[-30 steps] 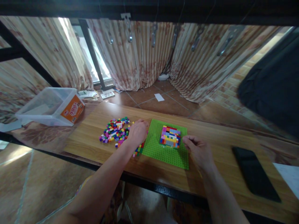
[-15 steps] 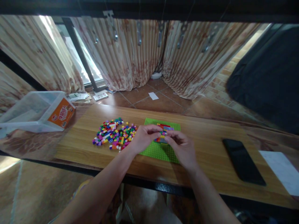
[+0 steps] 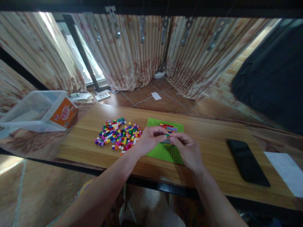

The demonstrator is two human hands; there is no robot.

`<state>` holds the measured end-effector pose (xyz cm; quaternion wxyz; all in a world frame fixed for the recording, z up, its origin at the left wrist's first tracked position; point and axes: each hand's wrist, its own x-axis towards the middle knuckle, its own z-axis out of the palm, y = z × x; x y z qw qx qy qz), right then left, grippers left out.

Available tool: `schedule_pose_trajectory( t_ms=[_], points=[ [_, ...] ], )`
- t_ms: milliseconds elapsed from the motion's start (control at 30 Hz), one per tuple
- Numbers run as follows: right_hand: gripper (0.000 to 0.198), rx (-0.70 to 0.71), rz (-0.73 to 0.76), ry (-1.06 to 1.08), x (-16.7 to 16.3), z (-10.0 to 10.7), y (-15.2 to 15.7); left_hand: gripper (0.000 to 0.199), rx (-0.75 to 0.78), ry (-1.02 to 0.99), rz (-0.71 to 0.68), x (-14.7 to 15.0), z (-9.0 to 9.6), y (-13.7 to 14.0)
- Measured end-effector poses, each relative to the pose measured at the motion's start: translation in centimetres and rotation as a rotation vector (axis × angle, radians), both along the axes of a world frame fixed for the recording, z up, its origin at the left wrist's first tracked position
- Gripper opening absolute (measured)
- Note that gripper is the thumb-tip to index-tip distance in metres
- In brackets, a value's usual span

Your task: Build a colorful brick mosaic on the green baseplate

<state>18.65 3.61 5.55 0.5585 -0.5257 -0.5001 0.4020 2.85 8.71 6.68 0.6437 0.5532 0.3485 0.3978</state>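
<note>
A green baseplate [image 3: 163,152] lies on the wooden table [image 3: 208,138], with a square patch of many-coloured small bricks [image 3: 169,128] built on it. My left hand [image 3: 149,139] and my right hand [image 3: 187,148] meet fingertip to fingertip over the near edge of that patch, pinching a small greenish brick [image 3: 167,136] between them; which hand carries it I cannot tell. A loose pile of small coloured bricks [image 3: 118,136] lies just left of the baseplate, beside my left wrist. Most of the built patch is hidden behind my fingers.
A clear plastic tub with an orange label [image 3: 42,110] rests tipped at the table's left end. A black phone [image 3: 247,164] lies face down to the right, with a white sheet [image 3: 287,171] beyond it. Curtains and a tiled floor lie behind the table.
One second ago my left hand rested by the loose pile and my right at the baseplate's right edge. Both have come together over the built patch and stay there, fingertips pinched.
</note>
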Motion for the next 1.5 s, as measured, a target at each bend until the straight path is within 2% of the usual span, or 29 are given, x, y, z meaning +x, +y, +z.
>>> schedule_pose_trajectory(
  t_ms=[167, 300, 433, 600, 767, 1167, 1500],
  points=[
    [0.023, 0.007, -0.106, -0.043, 1.2, 0.0, 0.3, 0.01, -0.042, 0.075, 0.049, -0.3, -0.3, 0.2],
    [0.022, -0.017, -0.162, -0.178, 2.7, 0.0, 0.3, 0.009, 0.008, 0.201, 0.111, -0.6, -0.7, 0.6],
    [0.024, -0.088, -0.145, -0.238, 4.0, -0.6, 0.2, 0.008, 0.079, 0.313, 0.151, -0.7, -1.2, 1.1],
    [0.029, -0.152, -0.096, -0.238, 4.7, -1.5, 0.1, 0.01, 0.151, 0.361, 0.156, -0.7, -1.8, 1.3],
    [0.024, -0.137, -0.069, -0.292, 4.6, -2.2, 0.2, 0.011, 0.219, 0.427, 0.153, -0.8, -1.7, 1.3],
    [0.023, -0.176, -0.12, -0.145, 4.0, -2.8, 1.0, 0.013, 0.28, 0.466, 0.145, -0.9, -2.3, 1.4],
    [0.038, -0.28, -0.096, 0.0, 4.2, -2.8, 1.3, 0.013, 0.285, 0.473, 0.128, -0.8, -2.0, 1.1]
  ],
)
